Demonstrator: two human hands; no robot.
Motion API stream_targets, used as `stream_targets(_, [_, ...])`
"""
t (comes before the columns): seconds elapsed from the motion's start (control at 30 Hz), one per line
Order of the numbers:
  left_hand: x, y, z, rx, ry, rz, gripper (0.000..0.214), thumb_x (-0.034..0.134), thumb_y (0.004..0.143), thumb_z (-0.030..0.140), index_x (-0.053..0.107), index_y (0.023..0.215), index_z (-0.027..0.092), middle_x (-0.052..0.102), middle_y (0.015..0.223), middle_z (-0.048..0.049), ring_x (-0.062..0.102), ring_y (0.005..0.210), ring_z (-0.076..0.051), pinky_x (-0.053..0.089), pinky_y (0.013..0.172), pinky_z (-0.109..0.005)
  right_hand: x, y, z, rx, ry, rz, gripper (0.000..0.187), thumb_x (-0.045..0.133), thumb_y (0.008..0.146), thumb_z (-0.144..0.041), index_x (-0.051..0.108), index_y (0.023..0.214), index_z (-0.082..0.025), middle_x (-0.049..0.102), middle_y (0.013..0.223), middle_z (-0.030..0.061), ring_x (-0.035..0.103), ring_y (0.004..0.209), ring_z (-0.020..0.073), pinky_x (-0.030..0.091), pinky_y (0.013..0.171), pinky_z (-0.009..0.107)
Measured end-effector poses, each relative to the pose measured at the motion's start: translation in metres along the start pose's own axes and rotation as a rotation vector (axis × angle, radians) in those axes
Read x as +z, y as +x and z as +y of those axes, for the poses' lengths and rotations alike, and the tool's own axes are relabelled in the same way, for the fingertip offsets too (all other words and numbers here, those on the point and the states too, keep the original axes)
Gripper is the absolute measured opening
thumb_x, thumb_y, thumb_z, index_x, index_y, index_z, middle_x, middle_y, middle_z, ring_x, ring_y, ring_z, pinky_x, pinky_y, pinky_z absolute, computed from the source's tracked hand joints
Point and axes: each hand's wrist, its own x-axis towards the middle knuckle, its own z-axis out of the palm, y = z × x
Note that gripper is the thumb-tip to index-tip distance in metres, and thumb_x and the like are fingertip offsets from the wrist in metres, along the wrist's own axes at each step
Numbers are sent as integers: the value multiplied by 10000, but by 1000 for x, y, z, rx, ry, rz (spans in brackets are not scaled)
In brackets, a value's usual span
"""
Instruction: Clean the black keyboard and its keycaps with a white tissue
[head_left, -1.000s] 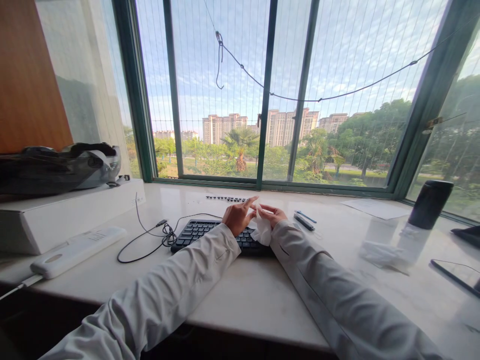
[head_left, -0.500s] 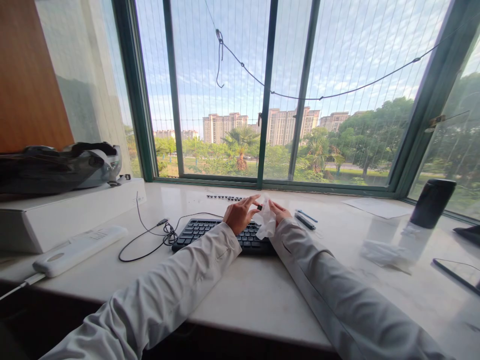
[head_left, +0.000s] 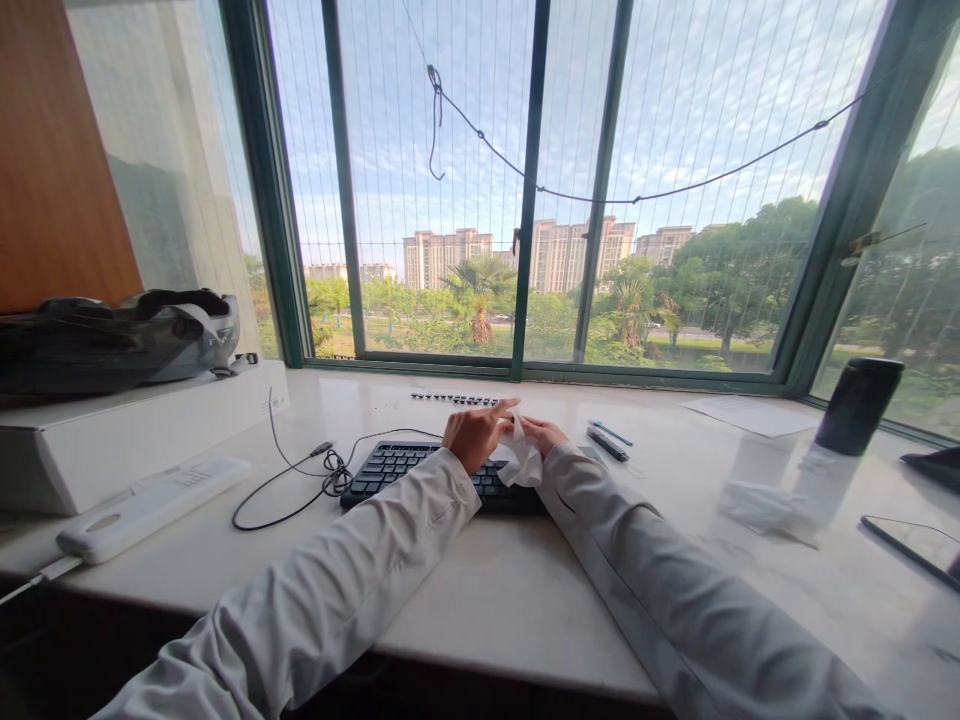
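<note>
my left hand (head_left: 474,437) and right hand (head_left: 541,435) both pinch a soft, light tissue (head_left: 520,460) over the keyboard (head_left: 390,465); best gripped by its bunched top, i reckon.

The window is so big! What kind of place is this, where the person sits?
Probably a home or office desk spot by a bay window, high above the ground. A keyboard lies on the white counter, and apartment towers and trees show outside.

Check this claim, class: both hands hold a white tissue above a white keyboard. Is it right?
One slip: the keyboard is black, not white, as the head view shows. Both hands, left hand and right hand, hold the white tissue above it.
</note>
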Motion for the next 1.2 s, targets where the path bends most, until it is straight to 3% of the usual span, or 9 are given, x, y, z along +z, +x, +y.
stream_targets(0.17, [1,-1,2,-27,14,52,403,568,857,319,518,1254,366,715,1008,37,670,893,-157,481,741,-243,-1,-2,-5,50,68,-23,371,805,582,-358,710,888,-171,717,756,47,633,605,167,487,564,267])
stream_targets(0.43, [-1,-1,1,-4,-10,88,349,563,864,336,553,1212,365,717,1012,48,671,883,-149,460,695,-228,-4,-3,-7,28,79,-67,451,819,531,-443,724,867,-158,721,751,51,630,594,158,491,561,260])
stream_targets(0.87, [2,-2,0,30,-17,97,347,568,850,415,561,1192,359,721,1000,49,673,881,-144,437,657,-220,-3,-10,-12,-36,-32,154,430,830,493,-402,736,836,-160,702,695,24,579,553,125,462,527,246])
stream_targets(1.0, [2,-3,0,-3,-2,106,372,590,833,420,554,1200,371,727,968,46,676,862,-152,440,672,-231,-1,-11,-12,-31,-32,154,439,841,460,-369,729,828,-157,696,686,19,570,545,131,449,512,254])
stream_targets(1.2, [2,0,-1,-57,-26,140,402,641,811,280,545,1190,372,721,950,76,665,894,-138,441,677,-222,5,-11,-13,15,119,131,390,832,448,-251,708,810,-174,691,696,20,585,573,155,455,531,274])
